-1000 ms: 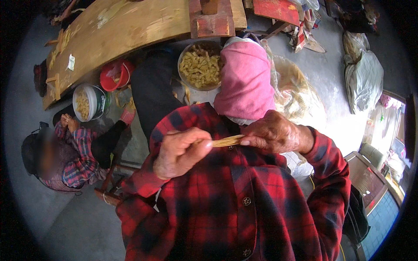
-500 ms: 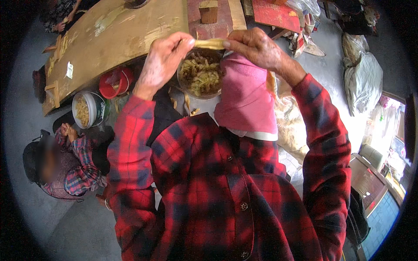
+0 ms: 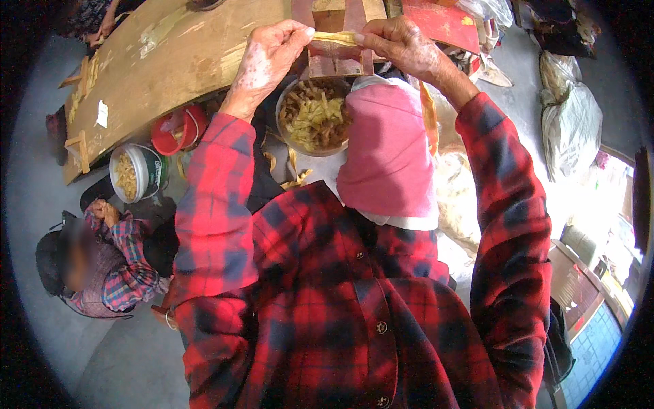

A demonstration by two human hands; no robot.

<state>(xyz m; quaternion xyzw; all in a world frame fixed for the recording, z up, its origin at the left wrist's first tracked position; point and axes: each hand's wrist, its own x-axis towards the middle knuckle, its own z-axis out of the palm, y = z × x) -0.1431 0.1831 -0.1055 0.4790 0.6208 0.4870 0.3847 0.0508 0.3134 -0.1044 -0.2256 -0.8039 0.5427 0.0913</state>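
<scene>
A pale yellow, flat fibrous strip (image 3: 334, 38) is stretched level between my two hands, its exact kind unclear. My left hand (image 3: 271, 58) pinches one end between thumb and fingers. The other end is gripped by my right hand (image 3: 403, 48), also thumb against fingers. Both hands are raised over the reddish-brown wooden board (image 3: 340, 67) at the table's edge. Below them stands a round bowl (image 3: 315, 154) full of yellow and brown cut pieces. Pink cloth (image 3: 388, 150) covers my leg to the right of the bowl. A longer orange-brown strip (image 3: 428, 116) hangs beside the cloth.
A wooden tabletop (image 3: 184, 65) reaches away to the left. Under its edge are a red bucket (image 3: 167, 141) and a white-and-green bucket (image 3: 142, 174) with pale pieces. A seated person (image 3: 129, 266) is at left, hands together. Plastic sacks (image 3: 571, 129) lie at right.
Both hands have moved away from me with the strip, from above the bowl's far rim to above the wooden board. More of the bowl shows.
</scene>
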